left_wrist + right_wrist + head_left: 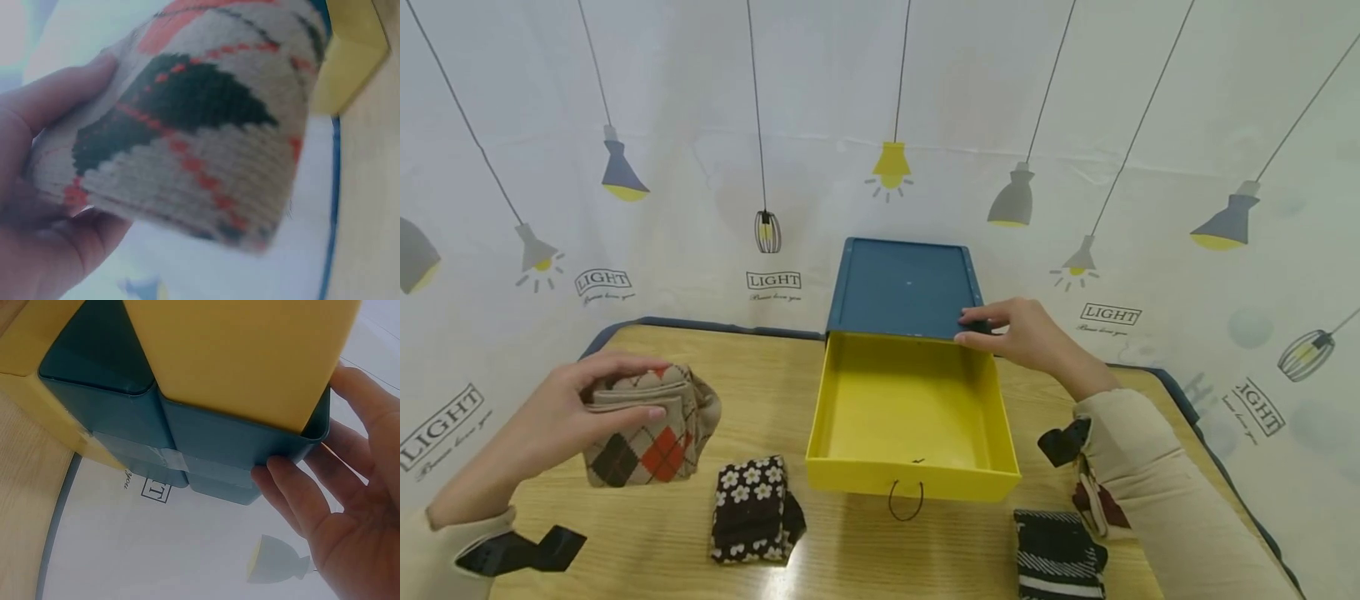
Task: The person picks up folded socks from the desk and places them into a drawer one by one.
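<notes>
My left hand (561, 417) holds a folded pair of beige argyle socks (662, 454) with red and dark diamonds, fingers above and thumb across the near side. Raised over the table's left side, the socks (187, 144) fill much of the left wrist view. A yellow drawer (913, 479) with a dark cord loop at its front is pulled out of a blue box (910, 287); its yellow floor shows. At the box's front right corner, my right hand (1033, 337) grips the casing. The right wrist view shows my fingers (294, 487) around that corner.
Folded black socks with white flowers (748, 508) lie left of the drawer. Black-and-white patterned socks (1056, 554) lie at the front right. Dark red and cream socks (1101, 504) are partly hidden by my right sleeve. A lamp-printed curtain (820, 108) hangs behind the wooden table (745, 367).
</notes>
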`<move>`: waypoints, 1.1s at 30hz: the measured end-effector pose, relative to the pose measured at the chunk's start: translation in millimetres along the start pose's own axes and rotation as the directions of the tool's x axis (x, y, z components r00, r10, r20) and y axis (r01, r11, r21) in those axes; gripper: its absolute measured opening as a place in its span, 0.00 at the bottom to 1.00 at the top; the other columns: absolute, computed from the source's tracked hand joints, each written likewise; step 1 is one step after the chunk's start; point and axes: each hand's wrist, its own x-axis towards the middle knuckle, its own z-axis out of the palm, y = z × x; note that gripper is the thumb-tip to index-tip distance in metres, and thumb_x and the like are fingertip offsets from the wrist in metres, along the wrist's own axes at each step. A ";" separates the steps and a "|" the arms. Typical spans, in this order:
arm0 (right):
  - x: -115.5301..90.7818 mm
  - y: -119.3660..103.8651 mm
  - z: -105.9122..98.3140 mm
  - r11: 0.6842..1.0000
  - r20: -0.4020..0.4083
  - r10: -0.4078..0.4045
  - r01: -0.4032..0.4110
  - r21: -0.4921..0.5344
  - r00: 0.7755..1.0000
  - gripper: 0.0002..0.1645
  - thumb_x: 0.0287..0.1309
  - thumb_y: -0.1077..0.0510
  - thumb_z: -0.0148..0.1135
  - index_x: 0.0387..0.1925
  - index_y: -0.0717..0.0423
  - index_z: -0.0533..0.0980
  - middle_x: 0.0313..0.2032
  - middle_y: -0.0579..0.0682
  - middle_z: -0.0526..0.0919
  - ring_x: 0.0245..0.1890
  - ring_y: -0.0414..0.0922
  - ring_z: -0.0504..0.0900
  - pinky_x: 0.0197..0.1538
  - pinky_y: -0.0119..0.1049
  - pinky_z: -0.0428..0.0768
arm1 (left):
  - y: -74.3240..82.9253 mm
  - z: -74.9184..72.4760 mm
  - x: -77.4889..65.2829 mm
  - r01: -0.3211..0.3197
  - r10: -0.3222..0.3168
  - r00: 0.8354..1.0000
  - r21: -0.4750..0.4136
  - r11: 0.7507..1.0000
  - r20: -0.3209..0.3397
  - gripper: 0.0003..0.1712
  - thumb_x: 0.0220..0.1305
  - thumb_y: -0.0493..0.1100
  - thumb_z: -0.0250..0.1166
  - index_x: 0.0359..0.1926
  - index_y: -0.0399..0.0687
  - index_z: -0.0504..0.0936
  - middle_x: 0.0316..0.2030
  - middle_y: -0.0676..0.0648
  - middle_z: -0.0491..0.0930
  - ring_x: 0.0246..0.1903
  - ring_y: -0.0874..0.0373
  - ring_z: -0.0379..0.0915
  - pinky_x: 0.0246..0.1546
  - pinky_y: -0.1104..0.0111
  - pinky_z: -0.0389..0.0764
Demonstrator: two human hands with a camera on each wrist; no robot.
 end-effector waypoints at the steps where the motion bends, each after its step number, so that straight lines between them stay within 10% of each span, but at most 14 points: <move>1: -0.1 -0.1 0.0 1.000 0.001 0.000 0.000 0.001 1.000 0.22 0.52 0.48 0.61 0.47 0.56 0.77 0.52 0.54 0.74 0.44 0.57 0.76 0.38 0.43 0.78 | 7.0 1.0 4.5 -0.026 0.026 1.000 0.003 1.000 -0.009 0.25 0.48 0.36 0.68 0.51 0.48 0.75 0.43 0.59 0.72 0.34 0.66 0.72 0.28 0.74 0.75; 18: -0.5 1.7 0.6 1.000 0.002 0.009 -0.009 0.015 1.000 0.23 0.52 0.48 0.60 0.47 0.56 0.77 0.52 0.54 0.74 0.45 0.57 0.75 0.34 0.39 0.79 | 100.2 41.8 68.2 -0.360 0.356 0.931 -0.038 0.932 -0.078 0.21 0.44 0.37 0.71 0.44 0.51 0.80 0.37 0.55 0.76 0.31 0.64 0.68 0.26 0.74 0.70; 28: 0.5 0.9 0.4 1.000 0.003 0.013 -0.013 0.002 1.000 0.23 0.53 0.48 0.60 0.48 0.56 0.77 0.52 0.55 0.73 0.45 0.57 0.75 0.33 0.38 0.80 | 126.2 55.2 104.2 -0.413 0.414 0.910 -0.023 0.910 0.030 0.16 0.47 0.39 0.69 0.40 0.48 0.80 0.36 0.54 0.77 0.30 0.64 0.68 0.26 0.70 0.72; 33: 0.5 0.2 -0.1 1.000 0.009 0.018 -0.018 -0.002 1.000 0.23 0.53 0.48 0.60 0.48 0.56 0.77 0.52 0.55 0.73 0.45 0.57 0.75 0.33 0.39 0.79 | 139.1 68.6 121.9 -0.357 0.363 0.929 -0.082 0.930 0.074 0.16 0.48 0.41 0.69 0.40 0.48 0.80 0.36 0.53 0.76 0.30 0.62 0.68 0.28 0.68 0.72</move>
